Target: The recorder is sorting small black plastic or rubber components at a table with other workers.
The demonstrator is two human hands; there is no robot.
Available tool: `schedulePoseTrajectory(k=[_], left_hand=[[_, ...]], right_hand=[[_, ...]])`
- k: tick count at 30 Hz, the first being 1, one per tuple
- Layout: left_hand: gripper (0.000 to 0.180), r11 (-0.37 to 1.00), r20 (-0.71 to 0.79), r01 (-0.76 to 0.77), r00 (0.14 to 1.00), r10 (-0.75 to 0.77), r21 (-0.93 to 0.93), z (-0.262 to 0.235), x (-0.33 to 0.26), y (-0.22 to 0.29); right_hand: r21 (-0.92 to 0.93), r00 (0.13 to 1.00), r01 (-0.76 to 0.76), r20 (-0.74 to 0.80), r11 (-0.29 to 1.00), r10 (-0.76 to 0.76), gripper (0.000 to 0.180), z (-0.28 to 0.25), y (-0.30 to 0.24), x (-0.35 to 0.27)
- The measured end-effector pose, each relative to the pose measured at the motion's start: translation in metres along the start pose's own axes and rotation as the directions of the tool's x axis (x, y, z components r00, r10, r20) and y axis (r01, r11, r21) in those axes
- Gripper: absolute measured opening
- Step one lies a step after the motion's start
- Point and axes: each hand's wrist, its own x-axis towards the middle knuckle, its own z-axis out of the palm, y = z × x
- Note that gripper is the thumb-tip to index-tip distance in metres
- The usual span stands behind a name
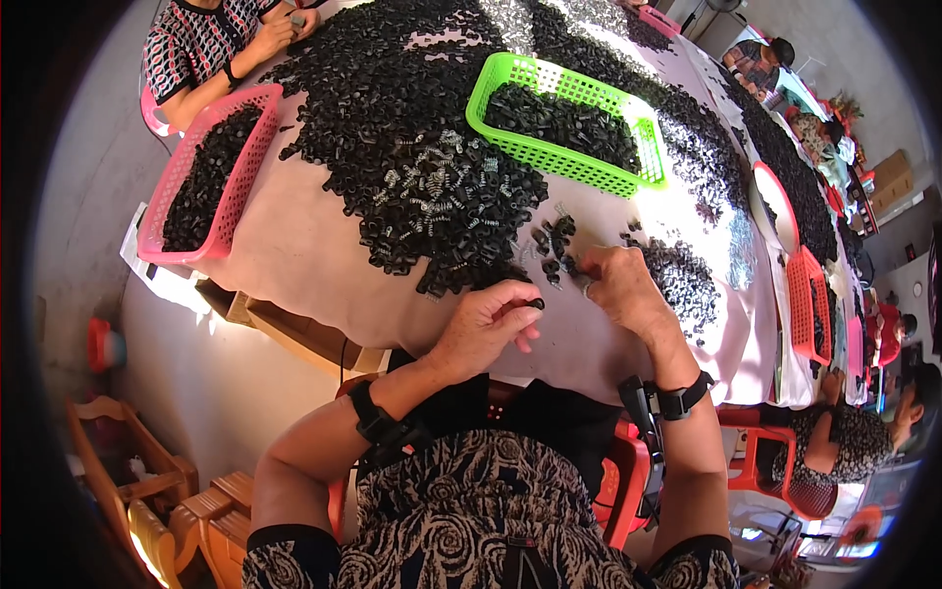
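Observation:
Near the table's front edge, my left hand (488,327) pinches a small black plastic piece (536,304) between thumb and fingers. My right hand (628,291) reaches over the cloth just right of it, fingers bent down and together beside a few loose black pieces (556,239); what its fingertips hold, if anything, is hidden. Metal springs (432,180) lie scattered over the big heap of black pieces (378,118) beyond my left hand. A smaller pile of black pieces (682,280) sits to the right of my right hand.
A green basket (559,157) of black pieces stands beyond my hands, a pink basket (257,128) at the left edge. Across the table a person (221,44) handles something small. More people sit along the right, near a red basket (807,299). Wooden furniture (137,471) stands lower left.

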Motion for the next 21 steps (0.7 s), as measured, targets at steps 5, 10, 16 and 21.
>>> schedulePoseTrajectory(k=[5, 10, 16, 21], left_hand=[[0.019, 1.0, -0.01, 0.015, 1.0, -0.014, 0.017, -0.001, -0.001, 0.0], [0.02, 0.998, 0.01, -0.005, 1.0, 0.004, 0.055, 0.0, 0.001, 0.0], [0.016, 1.0, -0.026, -0.009, 1.0, 0.01, 0.021, 0.001, 0.0, 0.003], [0.017, 0.999, -0.019, -0.016, 1.0, 0.017, 0.038, 0.001, 0.0, 0.0]], right_hand=[[0.034, 0.997, -0.072, -0.009, 0.997, 0.072, 0.023, -0.006, -0.008, -0.003], [0.561, 0.999, -0.035, 0.014, 0.827, 0.032, 0.017, 0.01, -0.016, -0.022], [0.674, 0.999, 0.027, -0.034, 0.738, -0.006, 0.015, 0.023, -0.031, -0.027], [0.603, 0.991, 0.113, -0.125, 0.789, -0.046, 0.022, 0.026, -0.037, -0.03]])
